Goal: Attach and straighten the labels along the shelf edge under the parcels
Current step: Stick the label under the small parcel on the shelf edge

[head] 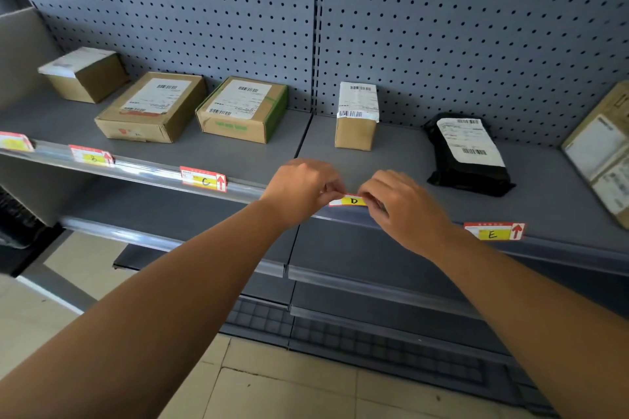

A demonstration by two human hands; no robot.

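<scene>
A red, white and yellow label marked D (350, 201) lies at the front edge of the grey shelf (238, 155), below a small upright cardboard parcel (355, 133). My left hand (301, 189) pinches the label's left end and my right hand (405, 207) pinches its right end. The fingers cover both ends, so only the middle with the letter shows. More labels sit in the clear edge strip: C (204, 179), B (92, 155), one at the far left (15, 141), and E (495, 231) to the right.
Three cardboard boxes (153, 105) (243, 109) (85, 73) stand on the shelf's left half. A black mailer bag (468, 155) and a large box (602, 150) are on the right. Pegboard backs the shelf. Lower shelves and tiled floor lie below.
</scene>
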